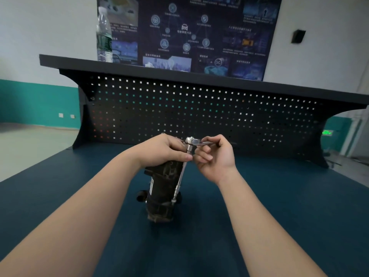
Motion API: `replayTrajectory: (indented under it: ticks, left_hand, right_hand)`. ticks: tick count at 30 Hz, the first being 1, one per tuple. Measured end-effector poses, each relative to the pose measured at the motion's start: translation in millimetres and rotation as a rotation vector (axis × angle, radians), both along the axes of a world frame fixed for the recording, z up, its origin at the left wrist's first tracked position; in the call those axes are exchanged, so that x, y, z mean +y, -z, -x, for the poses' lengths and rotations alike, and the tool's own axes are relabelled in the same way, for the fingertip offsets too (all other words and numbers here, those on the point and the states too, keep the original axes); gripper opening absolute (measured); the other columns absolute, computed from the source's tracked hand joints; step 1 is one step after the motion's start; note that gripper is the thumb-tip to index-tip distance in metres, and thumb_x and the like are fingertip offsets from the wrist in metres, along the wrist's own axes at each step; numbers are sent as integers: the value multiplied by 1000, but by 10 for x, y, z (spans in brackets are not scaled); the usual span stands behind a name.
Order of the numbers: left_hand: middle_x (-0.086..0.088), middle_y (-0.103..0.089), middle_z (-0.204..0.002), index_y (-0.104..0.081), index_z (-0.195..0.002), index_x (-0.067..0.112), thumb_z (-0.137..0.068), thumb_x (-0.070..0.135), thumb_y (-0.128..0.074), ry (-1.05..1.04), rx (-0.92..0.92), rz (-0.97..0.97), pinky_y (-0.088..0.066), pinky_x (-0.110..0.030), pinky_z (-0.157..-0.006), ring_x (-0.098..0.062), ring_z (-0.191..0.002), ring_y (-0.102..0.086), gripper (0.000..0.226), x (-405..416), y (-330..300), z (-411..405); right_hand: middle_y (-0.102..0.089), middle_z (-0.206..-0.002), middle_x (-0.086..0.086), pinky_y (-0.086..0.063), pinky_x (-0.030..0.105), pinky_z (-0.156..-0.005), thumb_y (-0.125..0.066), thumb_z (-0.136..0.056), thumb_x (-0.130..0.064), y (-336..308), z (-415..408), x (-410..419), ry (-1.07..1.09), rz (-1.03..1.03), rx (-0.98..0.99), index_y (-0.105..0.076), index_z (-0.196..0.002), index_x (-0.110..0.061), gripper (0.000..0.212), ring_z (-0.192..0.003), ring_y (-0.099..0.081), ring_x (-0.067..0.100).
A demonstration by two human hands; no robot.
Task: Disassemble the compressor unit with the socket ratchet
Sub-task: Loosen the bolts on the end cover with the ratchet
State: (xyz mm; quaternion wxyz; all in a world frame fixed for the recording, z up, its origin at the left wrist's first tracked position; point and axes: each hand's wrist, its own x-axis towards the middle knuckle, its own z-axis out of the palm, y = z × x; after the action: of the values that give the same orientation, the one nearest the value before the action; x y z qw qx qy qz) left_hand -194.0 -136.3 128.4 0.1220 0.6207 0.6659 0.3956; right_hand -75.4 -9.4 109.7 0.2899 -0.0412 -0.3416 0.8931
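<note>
While the two forearms reach in from the near edge of the blue bench top [279,196], the compressor unit [161,188] stands on end between them, dark and grimy, its base on the mat and its top under the left hand [161,149]. That hand curls over the upper end of the unit, gripping it to keep it steady, with the thumb lying against the extension bar [180,176] of the socket ratchet [191,141]. The bar runs down along the right side of the housing to a fastener low on the body, though the socket's seating there is too small to confirm. Just beside, the right hand [214,156] pinches the ratchet's short handle between thumb and curled fingers, at the level of the unit's top. The step in hand appears to be loosening a long bolt on the housing. The next move likely calls for short swings of the handle while the left hand holds the unit and bar in line. Farther back stand a perforated panel [199,112], a shelf with a water bottle [103,35], and a wall poster [189,33].
</note>
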Motion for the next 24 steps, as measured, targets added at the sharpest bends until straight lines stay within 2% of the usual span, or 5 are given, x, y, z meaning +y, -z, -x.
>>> replayTrajectory:
  ticks: [3,9,13,17,24]
  left_hand:
    - [-14,-67,-101,-73,-73,12,-84,32,-74,-26,9,-27,-43,-49,-101,-30,-104,-61,23,7,14,32]
    - [1,-71,-97,-77,-75,28,-85,29,-73,-9,33,-30,-43,-48,-102,-21,-102,-64,12,38,18,22]
    - [13,-72,-101,-77,-78,40,-85,31,-74,-34,2,-26,-42,-44,-106,-11,-107,-63,11,29,32,35]
    - [-7,-68,-108,-76,-89,11,-79,41,-75,-26,-11,-15,-42,-47,-106,-26,-109,-61,32,0,14,45]
    - [-16,-63,-87,-66,-56,24,-83,29,-75,-59,19,-59,-45,-51,-96,-33,-91,-60,29,21,21,-1]
  right_hand:
    - [-33,-45,-1,-24,20,-38,-39,-87,-13,-5,-18,-90,126,-116,20,-50,-49,-13,39,-36,-28,12]
    - [-44,-51,-4,-34,26,-48,-49,-78,-19,110,-84,-462,836,-930,-5,-40,-59,-18,21,-52,-42,13]
    - [-35,-43,6,-21,27,-45,-43,-84,-4,-41,-58,-274,531,-502,56,-40,-59,-9,25,-40,-29,17]
    - [-36,-42,3,-24,22,-42,-37,-84,-8,-14,-16,-57,199,-348,66,-47,-59,-9,27,-36,-28,14]
    - [-34,-41,0,-22,20,-38,-39,-77,-13,-15,56,12,7,-127,14,-51,-50,-12,29,-34,-26,11]
